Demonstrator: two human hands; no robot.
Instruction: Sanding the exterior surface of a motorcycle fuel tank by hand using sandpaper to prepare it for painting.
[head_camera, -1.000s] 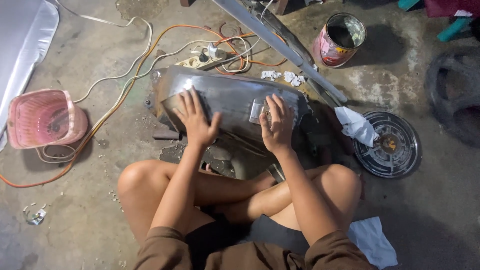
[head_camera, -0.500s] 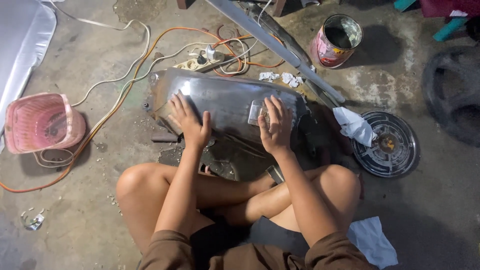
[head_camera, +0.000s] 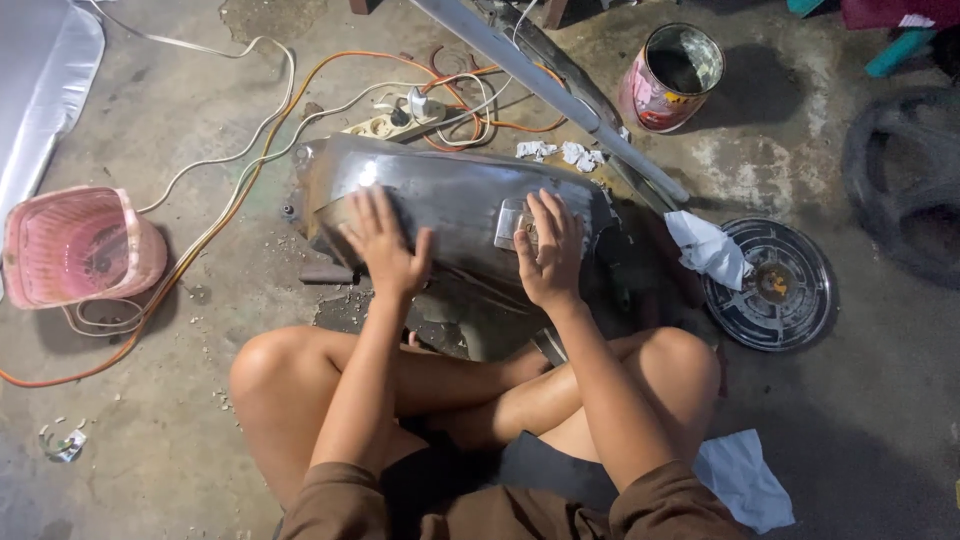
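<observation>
- On the concrete floor (head_camera: 180, 420), directly at 12 o'clock from the seated person's crossed legs, lay a bare metal tank (head_camera: 440, 200), its long axis running from 9 to 3 o'clock.
- The left hand (head_camera: 385, 245) rested flat on the tank's near left flank, fingers spread, gripping nothing.
- The right hand (head_camera: 545, 250) pressed down toward the tank's right end, fingers spread over a small grey sheet (head_camera: 510, 222); whether it pinched the sheet could not be told.
- Both hands touched the tank about equally near; the tank's bulk lay at 12 o'clock of each palm.
- At 9 o'clock of the tank sat a pink basket (head_camera: 75, 245); orange and white cables (head_camera: 250, 160) ran to a power strip (head_camera: 395, 118) at 11 o'clock.
- At 1 o'clock stood an open paint can (head_camera: 672, 78), with a metal bar (head_camera: 560, 95) slanting between it and the tank.
- At 3 o'clock lay a round metal disc (head_camera: 775, 285) with a white rag (head_camera: 708, 248) on its edge.
</observation>
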